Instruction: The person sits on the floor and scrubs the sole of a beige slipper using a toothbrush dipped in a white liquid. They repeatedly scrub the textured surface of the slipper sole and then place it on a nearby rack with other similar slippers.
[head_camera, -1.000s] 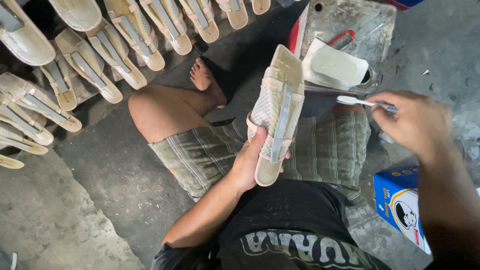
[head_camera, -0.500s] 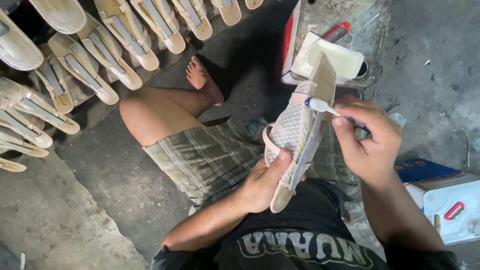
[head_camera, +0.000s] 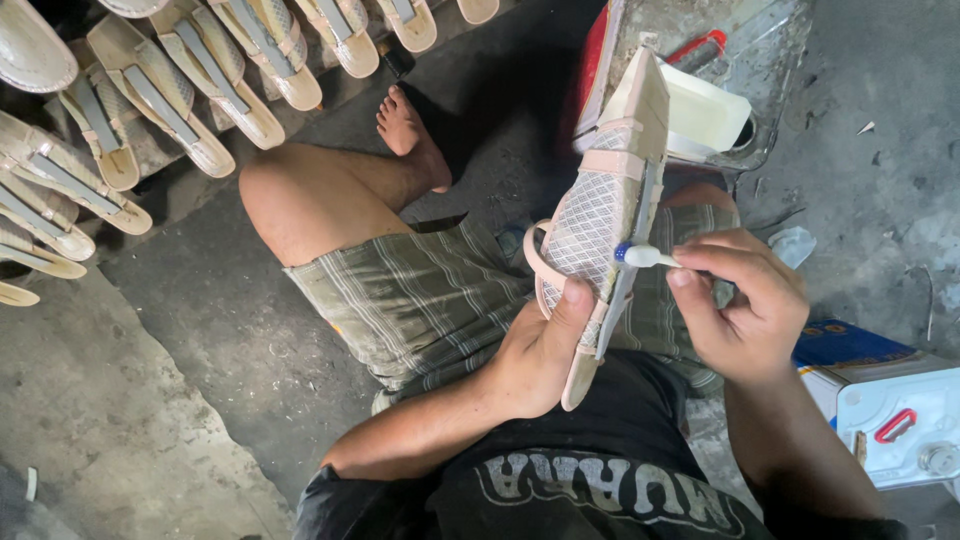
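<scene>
Grey concrete floor (head_camera: 200, 340) bears rows of beige sandals (head_camera: 180, 90).

This was a small shoemaking workshop, worked at floor level. Rows of unfinished beige sandal soles (head_camera: 190, 95) lay drying on the bare, stained concrete floor (head_camera: 180, 330) (each with a grey strip down its middle). A battered metal tray (head_camera: 770, 60) held a pale container (head_camera: 705, 115) beside the seated worker, and a white plastic canister (head_camera: 900, 420) with a red handle stood nearby.
</scene>
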